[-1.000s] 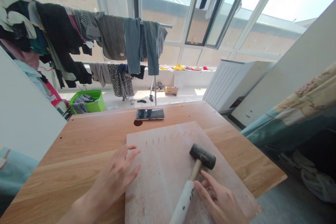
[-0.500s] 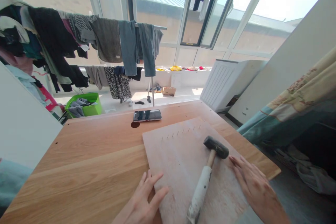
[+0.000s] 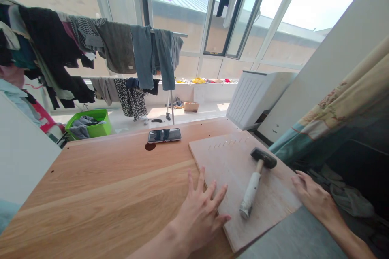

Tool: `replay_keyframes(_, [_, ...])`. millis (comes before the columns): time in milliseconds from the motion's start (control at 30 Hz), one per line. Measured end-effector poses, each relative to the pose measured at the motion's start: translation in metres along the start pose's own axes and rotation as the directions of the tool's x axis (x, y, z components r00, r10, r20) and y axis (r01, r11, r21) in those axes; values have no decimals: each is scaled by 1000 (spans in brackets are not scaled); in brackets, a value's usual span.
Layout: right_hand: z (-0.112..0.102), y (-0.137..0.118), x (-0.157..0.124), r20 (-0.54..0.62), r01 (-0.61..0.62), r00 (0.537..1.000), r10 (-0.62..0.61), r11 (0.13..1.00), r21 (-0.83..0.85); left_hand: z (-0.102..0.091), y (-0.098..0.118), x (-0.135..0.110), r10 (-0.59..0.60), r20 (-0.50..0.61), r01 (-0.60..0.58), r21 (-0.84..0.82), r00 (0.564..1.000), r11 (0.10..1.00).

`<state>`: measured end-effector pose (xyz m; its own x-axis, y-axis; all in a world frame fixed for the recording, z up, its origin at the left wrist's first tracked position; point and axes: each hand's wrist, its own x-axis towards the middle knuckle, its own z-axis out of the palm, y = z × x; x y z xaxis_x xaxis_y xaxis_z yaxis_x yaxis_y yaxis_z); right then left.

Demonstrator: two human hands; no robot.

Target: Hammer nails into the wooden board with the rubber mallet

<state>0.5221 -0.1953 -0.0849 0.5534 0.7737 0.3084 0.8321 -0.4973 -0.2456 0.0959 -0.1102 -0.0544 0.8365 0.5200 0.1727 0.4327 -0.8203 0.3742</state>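
A pale wooden board (image 3: pixel 225 170) lies on the wood-grain table, its near corner close to the table's front edge. Along its far side stands a row of several nails (image 3: pixel 227 143), upright or slightly tilted. On the board rests a mallet (image 3: pixel 263 158) with a black head and a white-wrapped handle pointing toward me. My left hand (image 3: pixel 202 206) has its fingers spread over the board's left edge, thumb and fingertips on the surface. At the right edge, my right hand (image 3: pixel 313 194) touches the board with fingers stretched; nothing is held in either hand.
A phone (image 3: pixel 164 135) lies near the table's (image 3: pixel 100 194) far edge, beside a dark round hole (image 3: pixel 150 146). Beyond are a green tub (image 3: pixel 101 128) of clothes, a drying rack with laundry (image 3: pixel 118 48) and a white cabinet (image 3: pixel 255 93). A curtain (image 3: pixel 316 113) hangs at right.
The board, with nails and mallet on it, has shifted right and away from me across the table. Both hands have moved right with it, the left spreading over its edge.
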Motion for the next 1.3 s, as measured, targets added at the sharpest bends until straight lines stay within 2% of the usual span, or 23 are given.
replay_keyframes(100, [-2, -11, -11, -1, 21, 1000, -21, 999, 36, -11, -2, -13, 8, -59, -2, 99, 998, 995])
replay_keyframes(200, [-5, -26, -32, 9, 103, 994, -105, 991, 89, -24, -9, -39, 36, -127, -7, 227, 991, 974])
replay_keyframes(300, [-7, -45, -62, 31, 214, 975, -220, 967, 142, -33, -22, -78, 133, -216, -38, 396, 967, 918])
replay_keyframes(400, [-10, -65, -93, 43, 341, 935, -352, 925, 166, -41, -40, -123, 225, -307, -29, 533, 925, 845])
replay_keyframes(533, [-13, -102, -112, 24, 452, 886, -462, 875, 177, -47, -64, -175, 265, -391, -3, 556, 881, 831])
replay_keyframes(600, [-12, -128, -108, 14, 453, 883, -469, 862, 228, -49, -70, -190, 285, -438, -8, 534, 852, 846])
replay_keyframes(633, [-12, -144, -105, 27, 437, 887, -460, 858, 270, -50, -71, -193, 271, -449, -2, 514, 851, 858])
replay_keyframes(700, [-11, -176, -97, 117, 375, 890, -441, 852, 365, -51, -70, -194, 168, -454, 56, 440, 875, 896])
replay_keyframes(767, [-9, -206, -90, 231, 330, 855, -465, 830, 450, -51, -69, -188, 7, -472, 170, 329, 881, 929])
replay_keyframes(867, [-9, -232, -82, 317, 295, 807, -498, 805, 514, -54, -76, -168, -253, -515, 352, 104, 819, 930])
replay_keyframes(967, [-11, -230, -74, 322, 258, 817, -478, 804, 536, -61, -92, -143, -456, -462, 457, -119, 761, 882])
replay_keyframes(1067, [-14, -215, -60, 315, 246, 822, -474, 795, 554, -69, -110, -122, -535, -421, 472, -252, 733, 845])
replay_keyframes(1167, [-18, -210, -38, 305, 271, 805, -509, 772, 574, -71, -123, -105, -557, -393, 461, -316, 732, 829])
replay_keyframes(1300, [-11, -240, -4, 264, 328, 796, -544, 755, 568, -71, -128, -92, -558, -350, 431, -381, 752, 818])
